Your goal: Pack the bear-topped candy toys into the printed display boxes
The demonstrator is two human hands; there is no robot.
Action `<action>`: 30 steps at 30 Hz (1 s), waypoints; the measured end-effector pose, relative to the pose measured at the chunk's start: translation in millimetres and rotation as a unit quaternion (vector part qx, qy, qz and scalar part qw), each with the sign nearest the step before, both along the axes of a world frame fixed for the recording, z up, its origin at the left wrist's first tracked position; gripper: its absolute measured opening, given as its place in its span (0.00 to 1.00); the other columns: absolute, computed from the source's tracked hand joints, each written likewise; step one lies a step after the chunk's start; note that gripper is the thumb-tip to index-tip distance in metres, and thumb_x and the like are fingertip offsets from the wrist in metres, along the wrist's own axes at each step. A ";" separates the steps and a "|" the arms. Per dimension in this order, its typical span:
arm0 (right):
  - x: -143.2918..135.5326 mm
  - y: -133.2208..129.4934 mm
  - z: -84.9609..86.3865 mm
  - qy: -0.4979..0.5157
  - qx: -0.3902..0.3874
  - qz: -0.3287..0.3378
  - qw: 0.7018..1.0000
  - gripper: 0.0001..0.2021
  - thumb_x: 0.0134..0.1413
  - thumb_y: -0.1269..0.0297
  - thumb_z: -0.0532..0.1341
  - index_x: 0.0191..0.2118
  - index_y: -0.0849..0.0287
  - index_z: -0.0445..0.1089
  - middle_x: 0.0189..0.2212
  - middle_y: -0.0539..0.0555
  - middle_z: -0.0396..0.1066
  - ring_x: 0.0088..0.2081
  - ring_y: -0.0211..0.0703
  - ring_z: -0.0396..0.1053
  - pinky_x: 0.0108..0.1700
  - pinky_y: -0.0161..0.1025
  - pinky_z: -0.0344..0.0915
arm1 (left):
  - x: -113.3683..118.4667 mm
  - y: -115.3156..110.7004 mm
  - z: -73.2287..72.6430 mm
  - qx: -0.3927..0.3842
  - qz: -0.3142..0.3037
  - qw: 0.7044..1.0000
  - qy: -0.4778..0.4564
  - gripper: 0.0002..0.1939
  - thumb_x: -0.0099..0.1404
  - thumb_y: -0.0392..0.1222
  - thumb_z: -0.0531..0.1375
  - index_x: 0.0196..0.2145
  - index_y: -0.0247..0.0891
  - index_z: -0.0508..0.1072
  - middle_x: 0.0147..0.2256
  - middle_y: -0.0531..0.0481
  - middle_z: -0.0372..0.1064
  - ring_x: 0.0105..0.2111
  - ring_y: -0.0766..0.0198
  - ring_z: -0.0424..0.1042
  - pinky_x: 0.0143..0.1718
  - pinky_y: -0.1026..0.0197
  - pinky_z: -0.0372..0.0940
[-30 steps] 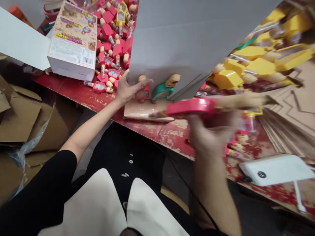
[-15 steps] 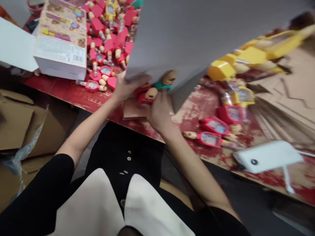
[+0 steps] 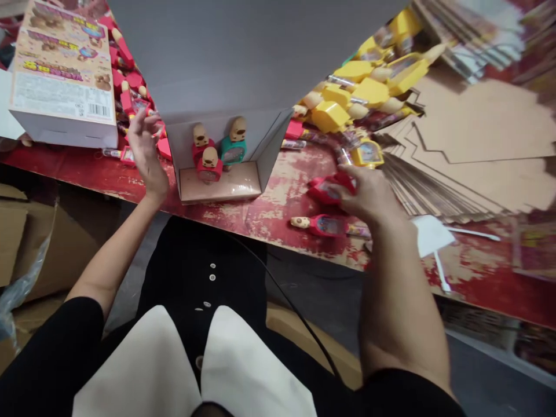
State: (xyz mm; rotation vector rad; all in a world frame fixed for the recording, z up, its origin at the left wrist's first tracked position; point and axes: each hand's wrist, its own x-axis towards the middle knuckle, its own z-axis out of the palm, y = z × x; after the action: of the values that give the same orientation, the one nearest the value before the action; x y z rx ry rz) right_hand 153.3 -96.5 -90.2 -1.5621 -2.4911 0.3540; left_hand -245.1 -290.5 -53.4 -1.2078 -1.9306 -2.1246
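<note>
An open display box with a grey inside and a tall raised lid stands at the table's front edge. Inside it are two red toys and one green toy, all upright with tan bear-like heads. Beside the box's left wall is my left hand, its fingers spread and holding nothing. To the right of the box, my right hand has its fingers closed on a red toy lying on the table. Another red toy with a clear tube lies just in front of that hand.
A closed printed carton stands at the left among piled red toys. Yellow toys are heaped behind the box's right side. Flat cardboard sheets and a white device with cables lie at the right.
Both hands have come out of the box. My left hand has opened beside it, and my right hand has moved right onto a red toy. The view has shifted rightward.
</note>
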 end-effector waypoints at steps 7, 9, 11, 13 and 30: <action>-13.7 -7.9 2.6 0.073 -0.026 -0.011 0.997 0.13 0.63 0.66 0.58 0.50 0.64 0.73 0.48 0.67 0.73 0.46 0.49 0.67 0.53 0.44 0.62 | 68.8 -71.5 -3.4 0.028 -0.040 0.971 0.233 0.21 0.74 0.53 0.53 0.59 0.41 0.66 0.53 0.43 0.67 0.56 0.54 0.67 0.56 0.49 0.66; -44.8 6.1 1.6 0.094 -0.014 0.008 0.995 0.17 0.63 0.72 0.52 0.53 0.65 0.72 0.51 0.67 0.71 0.51 0.48 0.66 0.58 0.44 0.60 | 92.2 -72.3 -6.6 -0.021 -0.107 0.958 0.267 0.18 0.74 0.49 0.54 0.57 0.41 0.68 0.52 0.43 0.69 0.54 0.54 0.69 0.55 0.49 0.67; -83.4 24.4 1.0 0.106 -0.022 0.054 0.993 0.18 0.60 0.74 0.55 0.55 0.63 0.72 0.54 0.64 0.70 0.56 0.48 0.62 0.62 0.44 0.57 | 114.3 -66.6 -9.2 -0.056 -0.185 0.946 0.259 0.16 0.74 0.45 0.54 0.56 0.40 0.70 0.51 0.42 0.71 0.53 0.56 0.71 0.55 0.50 0.68; -116.6 39.7 1.5 0.117 -0.045 0.090 0.988 0.17 0.55 0.73 0.61 0.51 0.60 0.73 0.55 0.62 0.69 0.59 0.52 0.60 0.63 0.47 0.56 | 132.3 -60.0 -10.9 -0.078 -0.253 0.940 0.215 0.14 0.74 0.41 0.56 0.55 0.39 0.71 0.50 0.41 0.72 0.53 0.58 0.72 0.56 0.52 0.68; -42.4 -132.4 46.3 0.489 -0.223 -0.012 0.843 0.25 0.45 0.50 0.72 0.49 0.47 0.70 0.45 0.55 0.74 0.41 0.47 0.75 0.39 0.45 0.76 | 208.1 -13.9 -50.1 -0.296 -0.358 0.885 0.042 0.20 0.74 0.47 0.57 0.58 0.32 0.67 0.54 0.33 0.72 0.55 0.46 0.74 0.57 0.46 0.69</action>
State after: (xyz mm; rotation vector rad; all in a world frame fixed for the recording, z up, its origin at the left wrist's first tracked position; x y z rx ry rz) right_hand 110.9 -228.9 -43.9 -1.0649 -1.6139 1.3939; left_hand -37.1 -304.4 -103.5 -2.3954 -2.4463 -1.6372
